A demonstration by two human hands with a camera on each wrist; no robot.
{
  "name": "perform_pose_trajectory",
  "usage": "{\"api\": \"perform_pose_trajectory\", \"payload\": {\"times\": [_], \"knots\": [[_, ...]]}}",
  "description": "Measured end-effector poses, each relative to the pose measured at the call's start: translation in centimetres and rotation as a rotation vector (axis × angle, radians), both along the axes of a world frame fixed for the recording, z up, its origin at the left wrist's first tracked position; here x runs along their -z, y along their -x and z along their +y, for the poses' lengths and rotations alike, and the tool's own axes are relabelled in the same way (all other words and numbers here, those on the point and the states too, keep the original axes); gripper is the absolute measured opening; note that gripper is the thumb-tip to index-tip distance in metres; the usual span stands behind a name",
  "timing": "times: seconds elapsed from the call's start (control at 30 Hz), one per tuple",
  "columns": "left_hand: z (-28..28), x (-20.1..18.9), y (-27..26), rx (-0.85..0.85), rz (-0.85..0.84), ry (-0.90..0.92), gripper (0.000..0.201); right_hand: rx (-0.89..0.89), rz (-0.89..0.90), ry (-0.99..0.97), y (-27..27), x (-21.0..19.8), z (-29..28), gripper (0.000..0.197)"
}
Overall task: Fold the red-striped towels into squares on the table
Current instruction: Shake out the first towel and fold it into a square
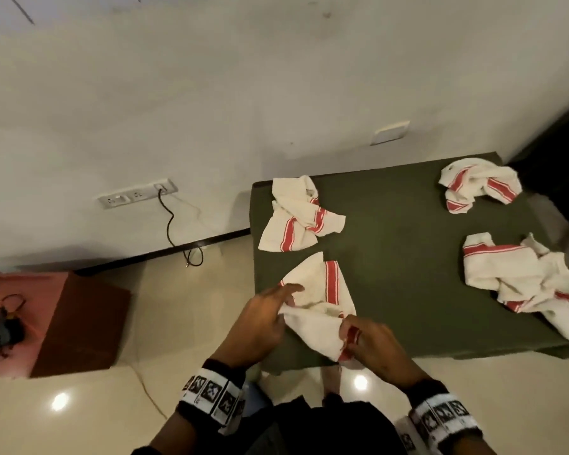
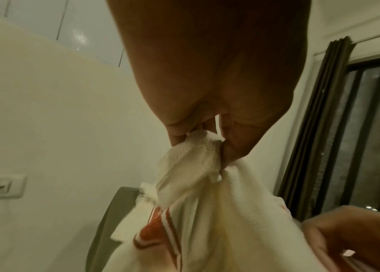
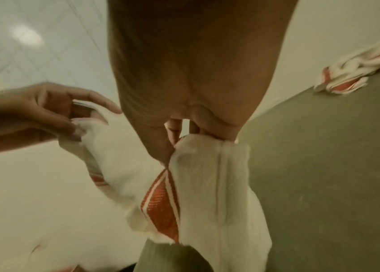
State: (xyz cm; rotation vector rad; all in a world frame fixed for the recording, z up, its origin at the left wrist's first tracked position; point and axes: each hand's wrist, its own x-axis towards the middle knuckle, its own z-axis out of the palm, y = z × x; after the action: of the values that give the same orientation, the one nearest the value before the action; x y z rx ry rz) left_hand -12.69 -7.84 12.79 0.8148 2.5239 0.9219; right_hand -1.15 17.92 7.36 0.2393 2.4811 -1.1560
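Note:
A white towel with red stripes lies crumpled at the near left corner of the dark green table, partly lifted. My left hand pinches its left edge between thumb and fingers; the left wrist view shows the bunched cloth in that pinch. My right hand pinches the near corner by a red stripe, with its fingertips on the cloth. Three more striped towels lie crumpled: far left, far right, and right edge.
A red-brown box stands on the glossy floor to the left, with tangled cables beside it. A wall socket has a black cord hanging to the floor. Dark curtains hang past the table's right side.

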Motion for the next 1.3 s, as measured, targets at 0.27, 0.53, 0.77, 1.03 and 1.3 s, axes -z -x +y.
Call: {"api": "perform_pose_trajectory", "payload": {"times": [0.27,0.53,0.77,1.03,1.3], "knots": [[-3.7,-4.9,10.0,0.328,0.121,0.006,0.028,0.438,0.21,0.012,-3.9,-15.4,-4.0,0.027],[-5.4,-10.7,18.7,0.348,0.112,-0.216,0.018,0.639,0.118,-0.168,-8.5,-22.3,-11.0,0.036],[6.2,-15.0,21.6,0.57,0.339,-0.312,0.016,0.962,0.389,-0.435,-8.6,-22.3,-6.6,0.014],[20.0,-16.3,21.1,0.526,0.393,-0.431,0.02,1.335,0.715,-0.74,-6.5,-21.9,0.8,0.011],[18.1,-15.6,19.9,0.61,0.377,-0.616,0.02,1.368,0.717,-0.715,-5.2,-21.5,-5.9,0.01]]}}
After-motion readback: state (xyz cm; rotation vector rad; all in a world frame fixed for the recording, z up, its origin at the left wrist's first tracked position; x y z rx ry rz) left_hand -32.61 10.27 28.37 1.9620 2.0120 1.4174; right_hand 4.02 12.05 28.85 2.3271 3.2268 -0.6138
